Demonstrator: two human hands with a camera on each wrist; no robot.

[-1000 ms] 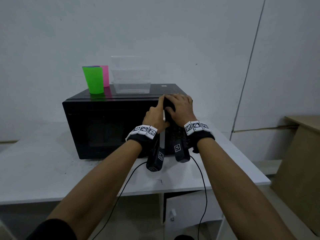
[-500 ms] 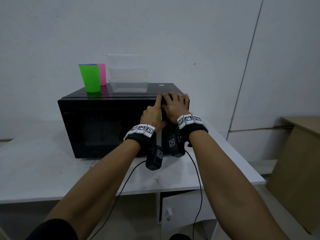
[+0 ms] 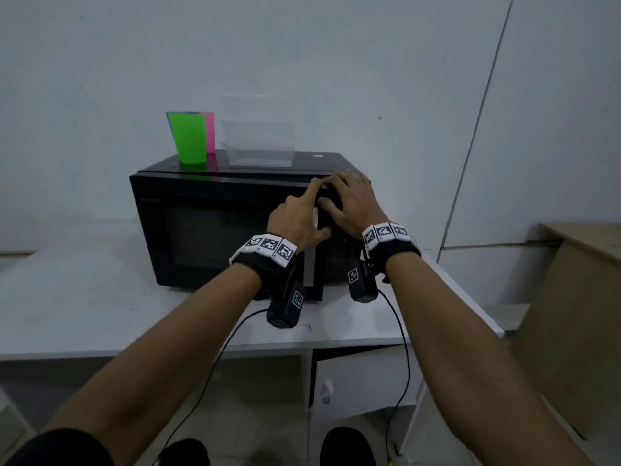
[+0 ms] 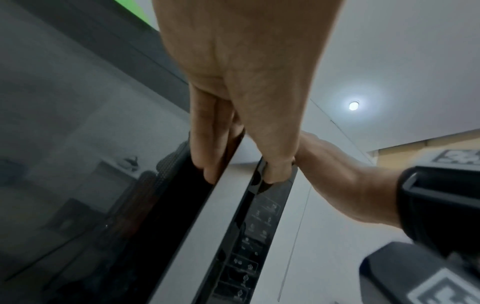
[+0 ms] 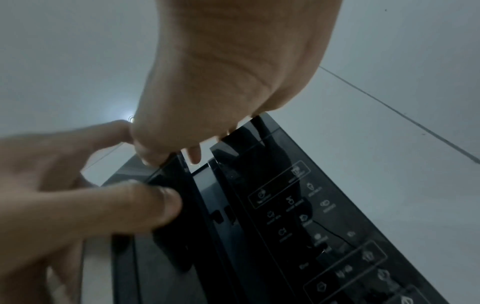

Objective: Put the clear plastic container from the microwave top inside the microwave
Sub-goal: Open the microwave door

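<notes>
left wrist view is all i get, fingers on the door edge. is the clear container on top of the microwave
Observer: yes, the clear plastic container sits untouched on the microwave top, towards the back.
Operator: where's the right hand
Observer: the right hand rests over the front top right corner, above the control panel.
Operator: anything else up there
Observer: a green cup to the left of the container, with a pink cup behind it.

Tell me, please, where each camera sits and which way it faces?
Head: on the head, looking forward and down at the microwave; both forearms show.
Left wrist: under the left hand, looking along its fingers at the door edge.
Right wrist: under the right hand, facing the control panel.
All share the microwave front.
</notes>
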